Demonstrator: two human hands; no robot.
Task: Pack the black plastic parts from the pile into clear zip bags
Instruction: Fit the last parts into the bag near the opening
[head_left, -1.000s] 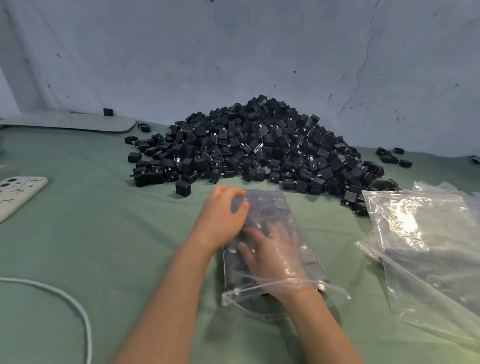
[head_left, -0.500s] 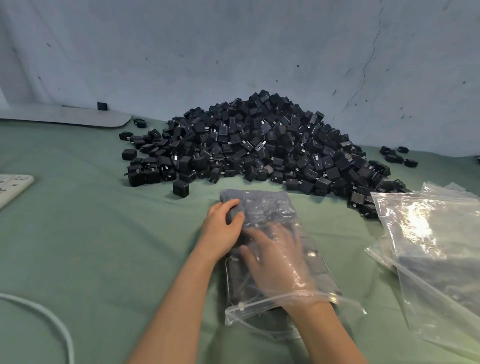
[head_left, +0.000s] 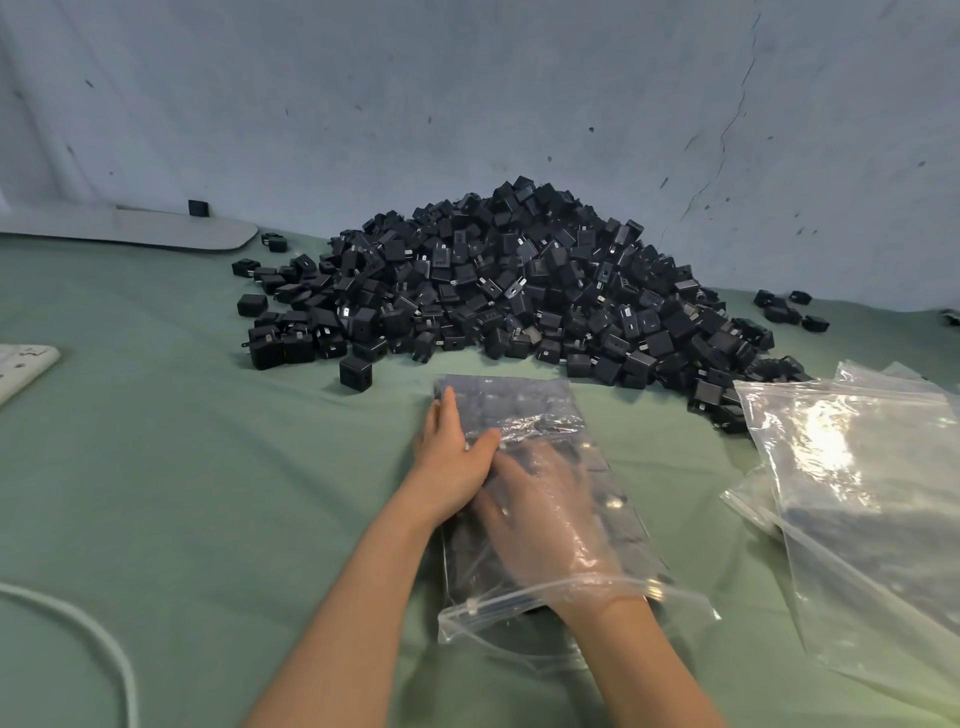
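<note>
A big pile of black plastic parts (head_left: 519, 280) lies at the back of the green table. In front of it lies a clear zip bag (head_left: 524, 410) with black parts inside, its open mouth toward me. My right hand (head_left: 540, 514) is inside the bag up to the wrist, fingers spread flat over the parts. My left hand (head_left: 452, 457) rests on the bag's left edge from outside, fingers straight along the side and thumb on top of the plastic.
A heap of clear zip bags (head_left: 862, 483) lies at the right. A single black part (head_left: 356, 370) sits apart left of the bag. A white device (head_left: 21, 364) is at the left edge, a white cable (head_left: 98, 639) at lower left, and a grey board (head_left: 156, 228) by the wall.
My left hand has slid from the top of the bag to its left edge and flattened. My right hand has stayed inside the bag, reaching slightly deeper.
</note>
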